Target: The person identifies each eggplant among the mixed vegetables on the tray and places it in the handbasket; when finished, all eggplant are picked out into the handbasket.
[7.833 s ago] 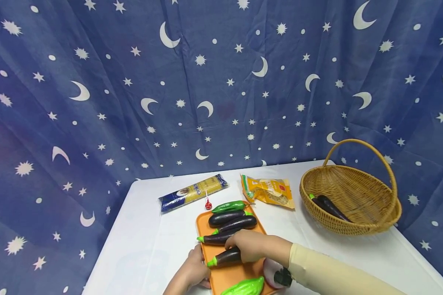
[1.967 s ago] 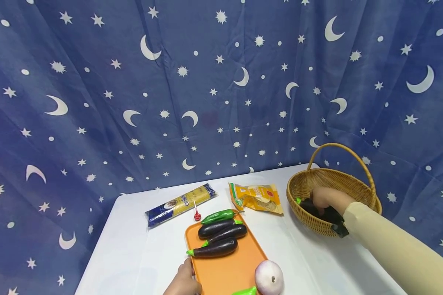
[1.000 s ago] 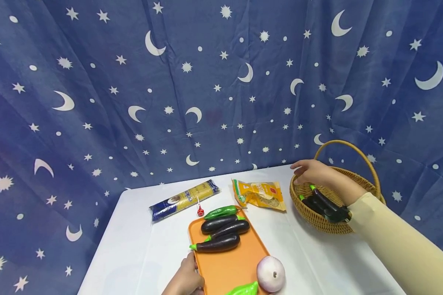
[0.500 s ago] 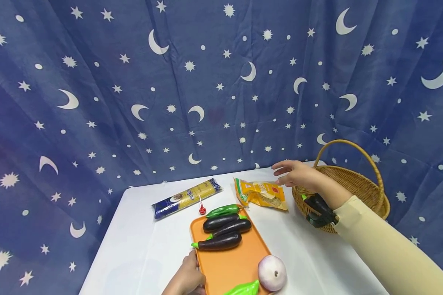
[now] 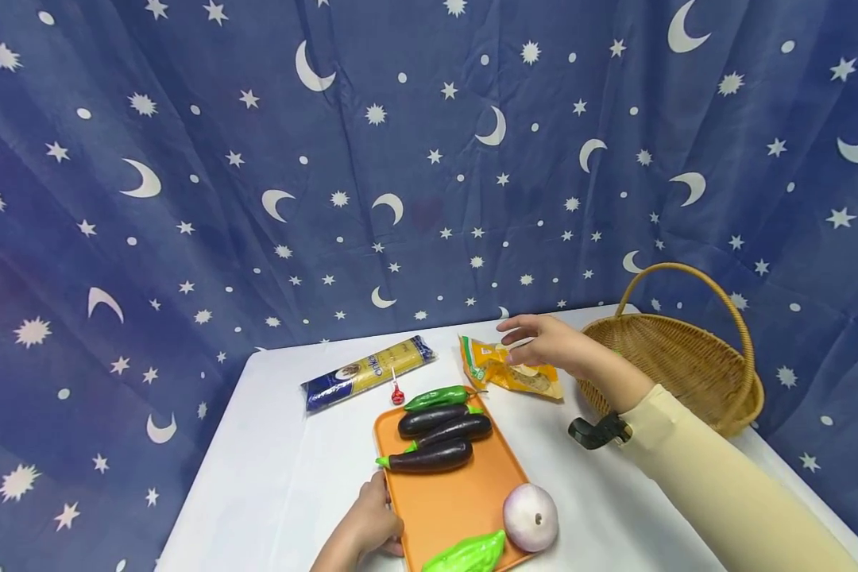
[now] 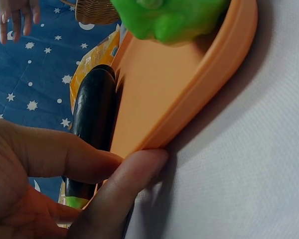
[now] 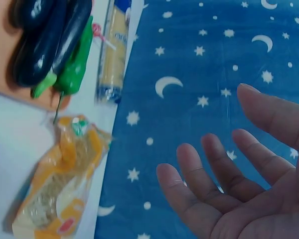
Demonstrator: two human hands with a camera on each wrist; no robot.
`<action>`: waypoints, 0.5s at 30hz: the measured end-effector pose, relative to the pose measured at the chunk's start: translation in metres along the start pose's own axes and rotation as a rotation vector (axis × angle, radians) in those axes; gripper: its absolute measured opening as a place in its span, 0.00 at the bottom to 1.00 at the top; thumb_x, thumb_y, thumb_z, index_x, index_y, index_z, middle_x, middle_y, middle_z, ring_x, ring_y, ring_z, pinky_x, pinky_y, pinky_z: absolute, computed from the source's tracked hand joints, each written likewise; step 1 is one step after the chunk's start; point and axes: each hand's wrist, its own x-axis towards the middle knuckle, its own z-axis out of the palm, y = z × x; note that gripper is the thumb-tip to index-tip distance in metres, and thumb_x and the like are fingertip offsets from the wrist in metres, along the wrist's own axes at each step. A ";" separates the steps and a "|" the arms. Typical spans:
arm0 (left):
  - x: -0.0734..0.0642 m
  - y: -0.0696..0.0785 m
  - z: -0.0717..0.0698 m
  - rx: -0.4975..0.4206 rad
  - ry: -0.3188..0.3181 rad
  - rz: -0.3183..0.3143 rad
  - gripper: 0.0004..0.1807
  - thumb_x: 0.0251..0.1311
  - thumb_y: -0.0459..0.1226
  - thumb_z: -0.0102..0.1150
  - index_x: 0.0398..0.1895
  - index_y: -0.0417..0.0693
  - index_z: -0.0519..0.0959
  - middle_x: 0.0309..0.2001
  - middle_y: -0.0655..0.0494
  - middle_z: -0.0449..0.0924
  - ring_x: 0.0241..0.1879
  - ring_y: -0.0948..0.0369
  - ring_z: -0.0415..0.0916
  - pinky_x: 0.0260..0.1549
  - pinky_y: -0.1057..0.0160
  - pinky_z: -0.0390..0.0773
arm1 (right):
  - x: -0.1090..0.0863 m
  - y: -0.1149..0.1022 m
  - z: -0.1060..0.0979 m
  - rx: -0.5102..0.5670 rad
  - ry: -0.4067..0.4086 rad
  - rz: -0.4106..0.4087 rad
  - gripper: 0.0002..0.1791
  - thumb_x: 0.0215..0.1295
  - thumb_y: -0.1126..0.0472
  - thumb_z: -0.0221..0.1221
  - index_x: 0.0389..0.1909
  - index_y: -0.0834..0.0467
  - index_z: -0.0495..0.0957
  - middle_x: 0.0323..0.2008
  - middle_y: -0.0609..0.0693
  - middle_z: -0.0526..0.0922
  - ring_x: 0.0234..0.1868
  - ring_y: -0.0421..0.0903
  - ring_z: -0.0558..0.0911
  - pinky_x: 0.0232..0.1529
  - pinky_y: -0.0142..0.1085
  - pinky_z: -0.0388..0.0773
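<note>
My left hand (image 5: 370, 516) pinches the left rim of the orange tray (image 5: 450, 504) between thumb and fingers, as the left wrist view shows close up. Three dark eggplants (image 5: 432, 455) with green stems lie across the far half of the tray, beside a green chili pepper (image 5: 438, 398). Near its front lie a bumpy light-green vegetable (image 5: 468, 554) and a round white-purple onion (image 5: 531, 518) at the right rim. My right hand (image 5: 554, 345), fingers spread and holding nothing, is above the orange packet (image 5: 532, 383), left of the wicker basket (image 5: 675, 361). My forearm covers part of the basket's inside.
A blue-and-yellow pasta packet (image 5: 368, 373) and a red lollipop (image 5: 397, 395) lie beyond the tray on the white tablecloth (image 5: 257, 477). The basket's tall arched handle (image 5: 708, 278) rises at the right. A blue star-patterned curtain (image 5: 429, 159) hangs behind the table.
Earlier my right hand gripped another eggplant on the tray, then reached into the basket with it. It let go there and has moved out leftward. My left hand stays at the tray's rim.
</note>
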 end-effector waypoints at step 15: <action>-0.001 0.001 -0.002 -0.047 -0.023 0.010 0.53 0.35 0.16 0.56 0.73 0.23 0.47 0.59 0.22 0.54 0.24 0.47 0.81 0.18 0.56 0.90 | 0.012 -0.009 0.048 -0.006 -0.070 -0.046 0.31 0.59 0.65 0.66 0.66 0.59 0.73 0.59 0.59 0.78 0.59 0.57 0.79 0.59 0.47 0.83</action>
